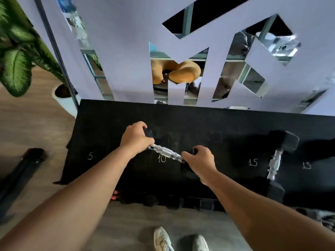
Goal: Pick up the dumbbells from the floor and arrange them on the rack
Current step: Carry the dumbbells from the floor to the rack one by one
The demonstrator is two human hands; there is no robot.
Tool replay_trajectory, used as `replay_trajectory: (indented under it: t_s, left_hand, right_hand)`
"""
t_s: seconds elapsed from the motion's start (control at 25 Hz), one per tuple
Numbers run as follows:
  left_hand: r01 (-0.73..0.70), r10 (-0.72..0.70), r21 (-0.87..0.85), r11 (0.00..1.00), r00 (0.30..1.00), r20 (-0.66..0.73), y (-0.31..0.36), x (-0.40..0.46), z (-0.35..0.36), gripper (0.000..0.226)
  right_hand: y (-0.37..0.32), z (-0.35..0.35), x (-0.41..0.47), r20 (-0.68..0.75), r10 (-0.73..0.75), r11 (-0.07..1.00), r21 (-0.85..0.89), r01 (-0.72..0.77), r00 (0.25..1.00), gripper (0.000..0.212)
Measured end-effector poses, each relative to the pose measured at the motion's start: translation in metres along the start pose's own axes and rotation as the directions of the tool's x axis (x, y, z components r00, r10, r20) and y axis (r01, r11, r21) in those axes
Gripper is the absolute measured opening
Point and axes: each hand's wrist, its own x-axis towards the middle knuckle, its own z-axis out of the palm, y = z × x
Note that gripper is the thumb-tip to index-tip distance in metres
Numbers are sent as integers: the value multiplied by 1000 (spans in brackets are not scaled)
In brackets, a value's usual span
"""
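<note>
Two dumbbells sit on the black rack top [112, 122], which carries chalk-white numbers along its front: "5" [90, 156] at the left, "10" [161, 158] near the middle, and "15" [253, 162] twice at the right, the second "15" [306, 165] just past the chrome handle of the far dumbbell.

The nearer dumbbell [165, 153] lies slanted just above the "10", its chrome handle showing between the two hands. The left hand [136, 138] wraps its grip over the upper-left black head, fingers curled around it. The right hand [198, 159] closes its grip over the lower-right head, fingers pressed onto it, so both heads are mostly hidden. Whether this dumbbell rests fully on the rack or is held just off it cannot be told.

The second dumbbell [276, 164] lies between the two "15" marks, running front to back, with a hexagonal black head at each end; no hand touches it.

Under the rack's front edge, dark shapes sit on a lower level, too dim to name.

At the upper left, a white pot [66, 103] stands on the wooden floor beside the rack and holds a green leafy plant [16, 66]. A pale wall panel [126, 51] with mirrored cut-outs stands behind the rack. Two light sneakers [179, 240] show at the bottom edge.
</note>
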Motion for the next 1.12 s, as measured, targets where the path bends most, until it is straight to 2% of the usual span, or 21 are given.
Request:
replay_trajectory:
  t_s: [0.08,0.2,0.36,0.48,0.6,0.72,0.96,1.04,1.12]
  left_hand:
    - [-24,21,71,997,999,41,-1,28,12,56]
    - [-82,60,204,976,992,113,-2,66,37,57]
    - [-193,100,308,931,951,293,-4,103,64,53]
    - [-250,113,348,904,923,368,-11,117,75,55]
    - [-307,141,396,865,907,397,-17,119,81,58]
    - [-338,179,385,859,902,392,-21,114,83,64]
    - [-313,149,371,874,901,408,-21,88,82,80]
    - [-304,119,415,857,902,416,-18,77,76,79]
    - [-247,103,367,897,923,370,-13,62,59,75]
  right_hand:
    - [8,16,18,-26,39,999,15,-39,999,39]
    - [26,40,42,-36,157,986,63,-155,987,38]
    - [51,73,51,-48,335,936,133,-327,941,40]
    - [57,89,59,-33,375,927,39,-374,927,41]
    - [56,89,64,58,426,899,-136,-416,903,34]
    - [49,81,71,132,368,893,-325,-310,921,30]
    - [-2,49,98,202,124,922,-386,-38,972,35]
    - [-14,38,98,244,61,905,-422,50,968,38]
    - [-30,28,94,333,-34,856,-477,199,942,37]
